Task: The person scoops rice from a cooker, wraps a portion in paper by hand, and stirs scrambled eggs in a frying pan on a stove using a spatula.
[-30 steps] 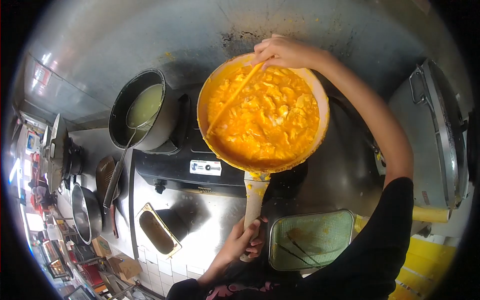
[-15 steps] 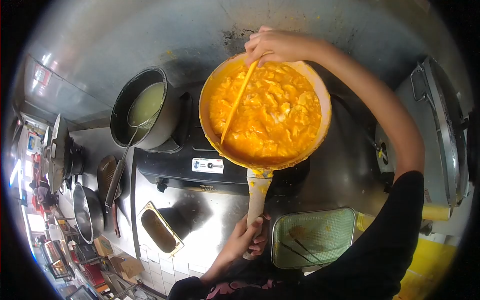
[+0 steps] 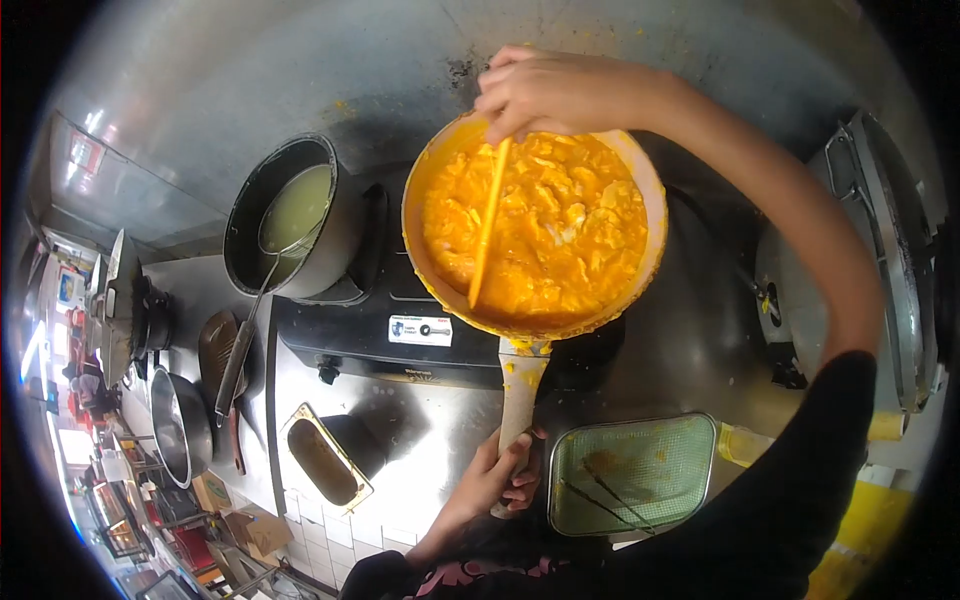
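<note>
A working kitchen, shown by the gas stove (image 3: pixel 400 345), steel counter (image 3: pixel 400 420) and metal-clad wall (image 3: pixel 330 60).

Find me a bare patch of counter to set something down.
Bare steel shows between the rectangular tin and the left hand, and right of the stove, above the green basket. It's crowded far left: wire utensil, slotted turner, metal bowl.

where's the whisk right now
In the head view the whisk is on the left, its wires in the dark pot of pale liquid and its handle hanging out over the rim toward the counter.
</note>
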